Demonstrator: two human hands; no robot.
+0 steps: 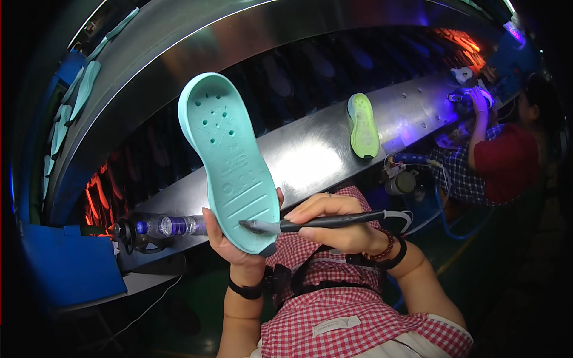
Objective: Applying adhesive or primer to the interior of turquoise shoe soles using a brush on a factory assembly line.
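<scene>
A turquoise shoe sole [231, 158] is tilted up before me, with small round holes toward its far end and ridges across its near part. My left hand [231, 246] grips it by the near end, thumb and fingers on opposite edges. In my right hand [343, 230] is a black-handled brush [334, 221], pinched between thumb and fingers. Its bristle tip touches the face of the sole at the near end. A dark patch marks the sole's near right corner.
A metal ledge [298, 161] runs along the machine, with a yellow-green sole [363, 128] lying on it. Plastic bottles [173, 226] lie at its left end. More turquoise soles [85, 89] rest at far left. Orange heaters [97, 200] glow. A co-worker [504, 155] sits at right.
</scene>
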